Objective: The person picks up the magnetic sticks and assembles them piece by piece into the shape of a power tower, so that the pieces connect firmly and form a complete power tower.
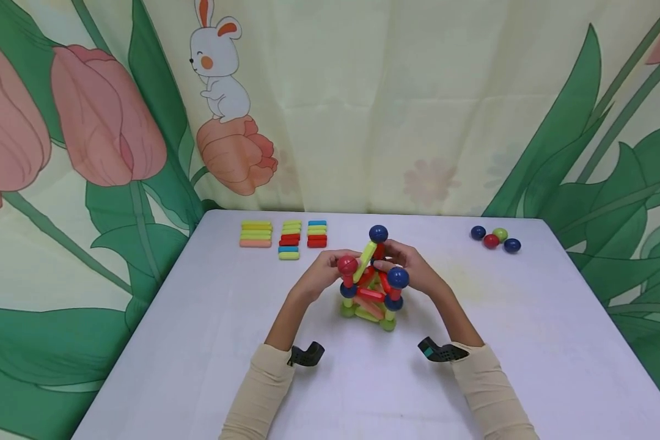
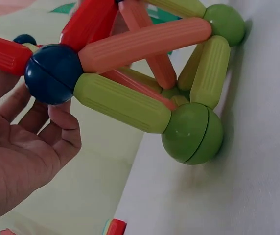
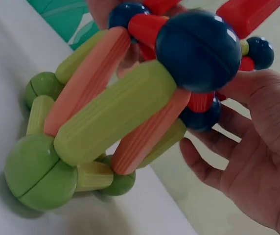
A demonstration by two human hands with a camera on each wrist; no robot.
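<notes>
A frame of magnetic rods and balls stands on the table between both hands, green balls [image 2: 193,133] at its base and dark blue balls [image 3: 198,51] higher up. My left hand [image 1: 324,272] is at its upper left, behind a red ball [image 1: 348,265], fingertips at a slanted yellow-green rod [image 1: 365,260]. My right hand [image 1: 412,266] grips the upright red rod [image 1: 380,251] at the back, under the topmost blue ball [image 1: 378,233]. Salmon rods [image 2: 145,45] slant across the lower sides. The left fingertips are partly hidden by the frame.
Loose rods lie in three stacks at the back left: a yellow and salmon stack [image 1: 255,234], a middle stack [image 1: 290,238] and a right stack [image 1: 317,234]. Several loose balls, among them a red ball [image 1: 491,241], sit at the back right. A printed curtain [image 1: 363,122] hangs behind the table [image 1: 209,366].
</notes>
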